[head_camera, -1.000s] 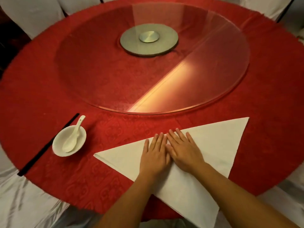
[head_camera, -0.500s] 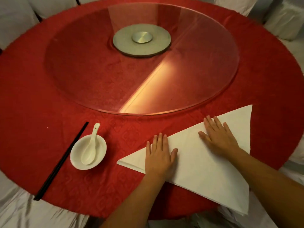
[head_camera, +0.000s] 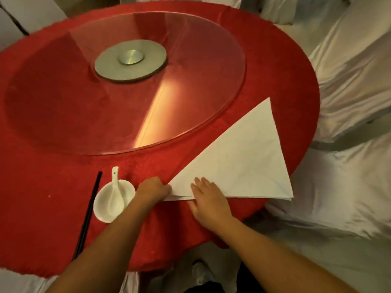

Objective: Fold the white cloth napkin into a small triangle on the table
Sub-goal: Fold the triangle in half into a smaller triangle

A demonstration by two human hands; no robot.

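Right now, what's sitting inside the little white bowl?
A white ceramic spoon lies in the bowl, its handle sticking out over the far rim. The patch of bowl beneath the spoon is covered.

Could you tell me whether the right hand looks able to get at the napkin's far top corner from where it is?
Probably yes: the right hand lies flat on the napkin, and nothing sits between it and that corner.

Two bare forearms are reaching up from the bottom of the frame. The left hand (head_camera: pixel 152 189) is curling closed, pinching. The right hand (head_camera: pixel 208 199) is lying flat, fingers spread.
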